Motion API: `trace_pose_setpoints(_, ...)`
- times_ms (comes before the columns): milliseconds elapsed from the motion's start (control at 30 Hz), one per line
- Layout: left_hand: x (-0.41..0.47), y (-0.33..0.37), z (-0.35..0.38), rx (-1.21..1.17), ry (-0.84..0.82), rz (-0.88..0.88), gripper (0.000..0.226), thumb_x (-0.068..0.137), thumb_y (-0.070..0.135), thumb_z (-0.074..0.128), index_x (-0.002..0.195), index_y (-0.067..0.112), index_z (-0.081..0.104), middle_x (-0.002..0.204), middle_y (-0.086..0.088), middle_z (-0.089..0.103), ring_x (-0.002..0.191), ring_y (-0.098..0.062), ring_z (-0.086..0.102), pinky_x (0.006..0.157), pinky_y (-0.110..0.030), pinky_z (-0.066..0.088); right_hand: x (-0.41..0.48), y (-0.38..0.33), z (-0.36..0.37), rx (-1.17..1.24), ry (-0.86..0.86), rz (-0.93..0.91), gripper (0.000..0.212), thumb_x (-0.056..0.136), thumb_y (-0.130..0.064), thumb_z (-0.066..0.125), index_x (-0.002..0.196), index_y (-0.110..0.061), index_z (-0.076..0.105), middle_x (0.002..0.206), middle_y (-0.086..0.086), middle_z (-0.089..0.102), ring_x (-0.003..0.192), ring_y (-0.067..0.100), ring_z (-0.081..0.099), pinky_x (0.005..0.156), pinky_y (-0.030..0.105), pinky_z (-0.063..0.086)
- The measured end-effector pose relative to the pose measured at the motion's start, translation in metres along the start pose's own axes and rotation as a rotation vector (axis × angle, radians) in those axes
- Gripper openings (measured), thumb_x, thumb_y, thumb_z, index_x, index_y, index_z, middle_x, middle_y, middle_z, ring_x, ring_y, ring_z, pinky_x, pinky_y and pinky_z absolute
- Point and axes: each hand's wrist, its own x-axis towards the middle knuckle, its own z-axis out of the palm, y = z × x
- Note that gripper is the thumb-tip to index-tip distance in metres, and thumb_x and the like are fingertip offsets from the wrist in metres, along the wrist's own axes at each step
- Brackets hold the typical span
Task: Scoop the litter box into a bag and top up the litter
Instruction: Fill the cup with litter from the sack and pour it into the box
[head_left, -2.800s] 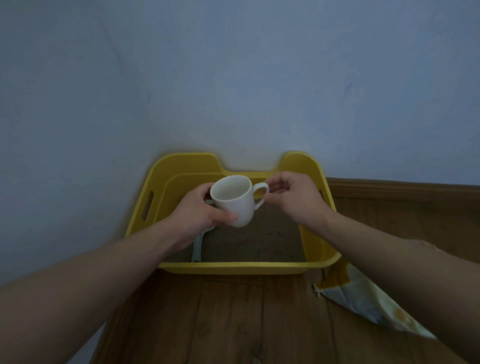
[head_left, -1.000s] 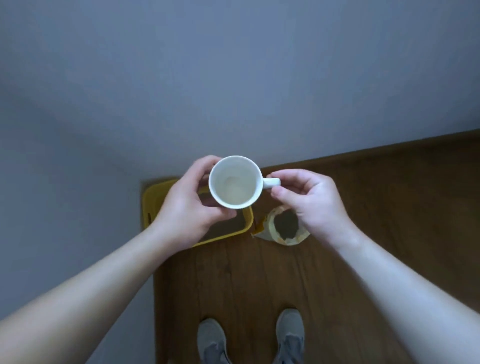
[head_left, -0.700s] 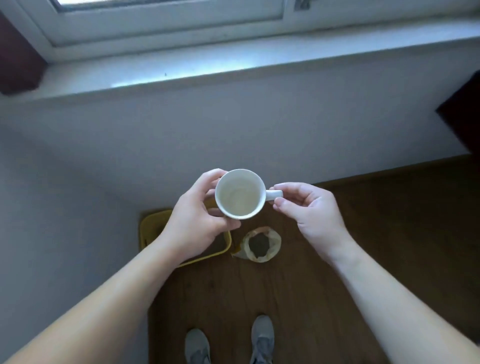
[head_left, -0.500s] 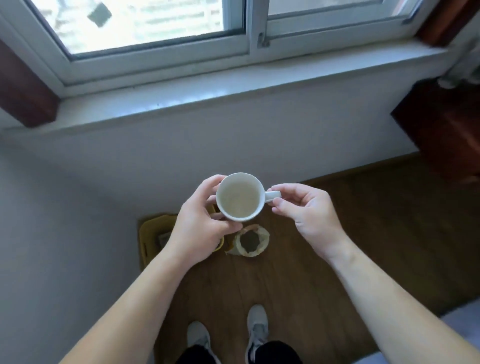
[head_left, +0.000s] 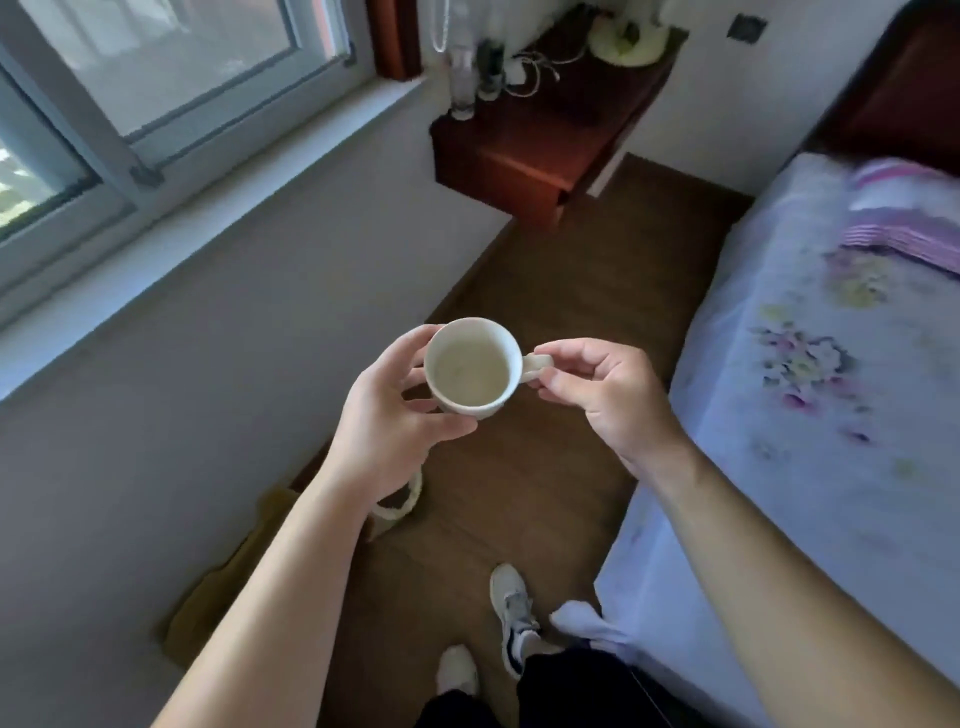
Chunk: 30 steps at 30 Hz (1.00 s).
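I hold a white mug (head_left: 471, 370) upright at chest height, high above the floor; it looks empty. My left hand (head_left: 395, 415) wraps its body from the left. My right hand (head_left: 597, 389) pinches its handle from the right. Far below, the yellow litter box (head_left: 228, 587) lies on the wooden floor against the wall, mostly hidden behind my left forearm. The open bag (head_left: 400, 506) stands just beside the box, with only part of its pale rim showing under my left wrist.
A bed with a floral sheet (head_left: 810, 415) fills the right side. A dark red nightstand (head_left: 545, 130) with bottles and cables stands ahead at the wall. A window (head_left: 130, 104) is at upper left. My shoes (head_left: 511, 618) stand on the narrow wooden floor strip.
I have stood up from the litter box and turned right, keeping the mug in both hands. The box and bag have slid to the lower left; the bed and nightstand have come into view.
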Motion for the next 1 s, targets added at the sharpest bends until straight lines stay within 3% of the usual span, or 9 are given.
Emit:
trace_pose_setpoints(167, -0.012, 0.036, 0.084, 0.038, -0.267, 0.093, 0.079, 0.064, -0.006, 0.086, 0.127, 0.034, 0.060, 0.117, 0.007, 0.069, 0.112, -0.019, 0.066, 0.089, -0.044, 0.059, -0.083, 0.001, -0.081, 0.045, 0.294, -0.005, 0.019, 0.086, -0.003, 0.071, 0.099, -0.016, 0.075, 0.091, 0.005, 0.077, 0.086, 0.016, 0.074, 0.080, 0.026, 0.058)
trace_pose_setpoints(333, -0.043, 0.074, 0.198, 0.078, -0.513, 0.190, 0.073, 0.064, -0.005, 0.086, 0.124, 0.028, 0.061, 0.108, 0.006, 0.071, 0.101, -0.016, 0.070, 0.084, -0.040, 0.060, -0.177, 0.011, -0.174, 0.061, 0.561, 0.000, 0.020, 0.085, -0.005, 0.073, 0.092, -0.023, 0.076, 0.093, 0.011, 0.077, 0.093, 0.033, 0.072, 0.091, 0.044, 0.058)
trace_pose_setpoints(533, -0.112, 0.108, 0.376, 0.084, -0.776, 0.275, 0.069, 0.063, -0.008, 0.085, 0.117, 0.031, 0.064, 0.101, 0.008, 0.073, 0.095, -0.015, 0.070, 0.074, -0.025, 0.057, -0.316, 0.029, -0.307, 0.122, 0.824, 0.034, 0.024, 0.088, 0.003, 0.067, 0.086, -0.020, 0.075, 0.087, 0.013, 0.076, 0.081, 0.020, 0.071, 0.083, 0.033, 0.060)
trace_pose_setpoints(633, -0.158, 0.125, 0.473, 0.086, -0.911, 0.295, 0.071, 0.063, -0.008, 0.084, 0.116, 0.036, 0.063, 0.106, 0.011, 0.071, 0.102, -0.015, 0.068, 0.079, -0.029, 0.058, -0.394, 0.041, -0.377, 0.150, 0.961, 0.058, 0.020, 0.088, 0.005, 0.066, 0.091, -0.012, 0.075, 0.091, 0.021, 0.075, 0.083, 0.023, 0.071, 0.083, 0.031, 0.060)
trace_pose_setpoints(767, -0.221, 0.153, 0.588, 0.075, -1.085, 0.329, 0.070, 0.065, -0.006, 0.083, 0.117, 0.036, 0.062, 0.108, 0.012, 0.070, 0.103, -0.015, 0.066, 0.084, -0.038, 0.060, -0.490, 0.047, -0.458, 0.202, 1.151, 0.088, 0.023, 0.086, 0.006, 0.068, 0.089, -0.016, 0.075, 0.088, 0.014, 0.077, 0.083, 0.023, 0.074, 0.082, 0.030, 0.060)
trace_pose_setpoints(1000, -0.304, 0.191, 0.763, 0.051, -1.372, 0.359, 0.068, 0.065, -0.006, 0.084, 0.119, 0.031, 0.064, 0.106, 0.014, 0.069, 0.101, -0.016, 0.065, 0.081, -0.032, 0.059, -0.614, 0.060, -0.566, 0.228, 1.417, 0.139, 0.020, 0.088, 0.000, 0.069, 0.095, -0.018, 0.073, 0.094, 0.009, 0.077, 0.088, 0.021, 0.075, 0.082, 0.029, 0.059)
